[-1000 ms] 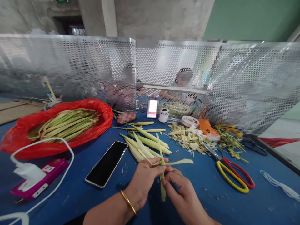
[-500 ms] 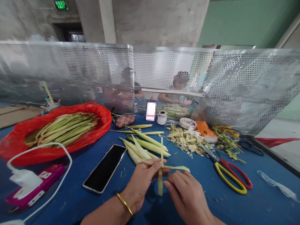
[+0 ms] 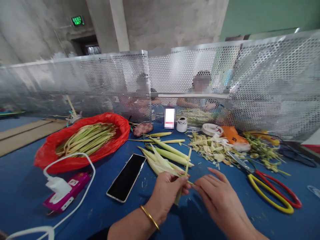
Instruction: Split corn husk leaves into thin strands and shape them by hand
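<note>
My left hand is closed in a pinch on thin pale green leaf strips, one of which sticks up and away from it. My right hand is beside it with the fingers stretched toward the same strips, fingertips touching them near the left thumb. A gold bangle circles my left wrist. Just beyond the hands lies a small pile of pale green leaf stalks on the blue table.
A black phone lies left of the hands. A red plastic bag of green stalks sits far left, a pink power strip with a white plug near it. Red-and-yellow scissors and leaf trimmings lie right. A perforated metal screen backs the table, people behind it.
The view swung so everything shifted right. My right hand went from pinching the strip to fingers stretched out, and the sideways leaf strip is no longer seen.
</note>
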{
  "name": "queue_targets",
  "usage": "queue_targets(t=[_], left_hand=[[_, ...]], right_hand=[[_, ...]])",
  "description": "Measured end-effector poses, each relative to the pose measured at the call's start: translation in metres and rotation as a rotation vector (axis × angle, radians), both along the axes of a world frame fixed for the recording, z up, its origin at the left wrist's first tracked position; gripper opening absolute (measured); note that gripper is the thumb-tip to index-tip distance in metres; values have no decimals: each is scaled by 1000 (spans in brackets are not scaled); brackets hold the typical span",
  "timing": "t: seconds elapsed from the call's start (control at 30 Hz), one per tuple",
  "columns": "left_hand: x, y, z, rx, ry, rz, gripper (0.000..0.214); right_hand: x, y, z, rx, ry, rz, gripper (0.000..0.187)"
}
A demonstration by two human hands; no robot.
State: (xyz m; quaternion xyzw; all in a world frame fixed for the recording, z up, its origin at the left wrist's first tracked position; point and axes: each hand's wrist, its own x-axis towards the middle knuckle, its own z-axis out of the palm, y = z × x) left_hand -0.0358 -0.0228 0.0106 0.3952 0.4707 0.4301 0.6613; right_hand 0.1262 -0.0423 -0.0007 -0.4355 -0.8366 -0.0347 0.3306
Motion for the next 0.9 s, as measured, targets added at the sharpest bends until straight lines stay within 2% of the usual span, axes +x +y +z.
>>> queue_targets(t=[0.17,0.27,0.33,0.47,0.57,0.67,0.77,0.83,0.9], left_hand=[[1,3,1,42,84,57,37],[-1,2,3,13,53,10,39],[-2,0,5,-12,41,-53,40],[0,-7,6,-55,72,-190,41],[2,-10,3,-53,99,-235,34],[2,-10,1,-19,144,-274,26],[0,-10,-1,-8,165,-293,25],[1,-10,-3,-10,177,-278,29],[2,-11,-6,-1,198,-276,34]], right_hand=[[-6,-5,5,-27,-7,42,26],[-1,-3,7,-161,85,-8,26],[3,1,8,-327,262,-42,24],[4,6,11,-722,759,-53,31],[-2,4,13,-842,986,-72,30],[-6,2,10,-830,1043,-105,29],[-4,5,3,-804,991,-141,28],[2,9,-2,-675,910,-215,27],[9,13,-2,-416,783,-320,35]])
